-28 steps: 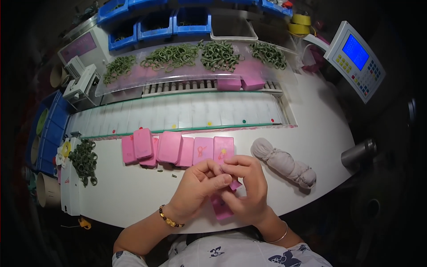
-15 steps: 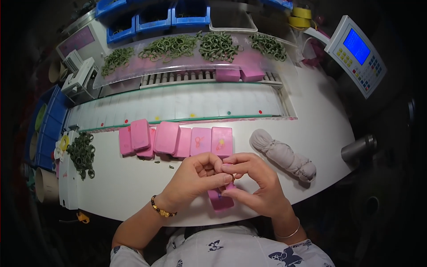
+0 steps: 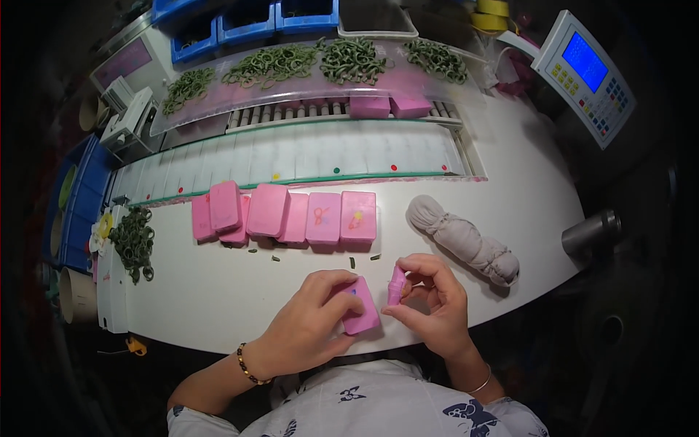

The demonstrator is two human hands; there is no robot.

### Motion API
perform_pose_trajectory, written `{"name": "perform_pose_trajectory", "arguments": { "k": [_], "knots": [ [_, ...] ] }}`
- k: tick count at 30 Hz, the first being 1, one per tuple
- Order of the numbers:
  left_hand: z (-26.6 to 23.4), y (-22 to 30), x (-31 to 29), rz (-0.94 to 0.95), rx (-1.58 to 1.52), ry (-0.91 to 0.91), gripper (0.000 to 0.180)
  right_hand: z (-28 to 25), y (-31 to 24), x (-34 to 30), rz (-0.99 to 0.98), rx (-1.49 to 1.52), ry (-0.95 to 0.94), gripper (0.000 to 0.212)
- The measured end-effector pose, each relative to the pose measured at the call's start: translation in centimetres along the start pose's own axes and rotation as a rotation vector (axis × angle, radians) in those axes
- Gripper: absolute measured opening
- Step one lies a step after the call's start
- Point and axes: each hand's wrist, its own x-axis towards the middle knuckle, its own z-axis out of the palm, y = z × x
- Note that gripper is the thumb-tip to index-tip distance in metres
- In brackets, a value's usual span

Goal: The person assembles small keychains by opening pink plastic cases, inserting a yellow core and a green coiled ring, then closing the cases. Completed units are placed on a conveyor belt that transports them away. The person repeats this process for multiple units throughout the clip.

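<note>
My left hand grips a pink rubber mould block by its left side, close to the table's front edge. A small blue mark shows on the block beside my fingers. To its right, my right hand pinches a small ridged pink rubber piece between thumb and fingers. The piece is held upright, apart from the block. On the table just beyond my hands lie small dark green bits. Farther back, several similar pink blocks stand in an overlapping row, some with coloured marks.
A grey-white cloth bundle lies at the right. Dark green rings are heaped at the left and on a clear shelf. A white conveyor belt runs behind the blocks. A control panel stands at the far right.
My hands have come apart: the left now grips the block on the table, the right holds the small pink piece. Green bits beyond my hands now show. The belt's coloured dots have shifted.
</note>
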Motion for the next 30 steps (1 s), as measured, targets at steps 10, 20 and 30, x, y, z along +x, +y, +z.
{"name": "perform_pose_trajectory", "arguments": {
  "k": [10, 20, 30],
  "knots": [
    [0.9, 0.4, -0.3, -0.172, -0.218, 0.241, 0.041, 1.9, -0.2, -1.6, -0.165, 0.105, -0.079, 0.056],
    [1.1, -0.9, -0.5, -0.102, 0.080, 0.353, 0.017, 2.7, -0.6, -0.5, -0.383, -0.301, -0.084, 0.055],
    [3.4, -0.4, -0.8, -0.222, -0.272, 0.376, 0.050, 1.5, 0.3, -1.8, -0.240, -0.146, -0.056, 0.056]
  ]
}}
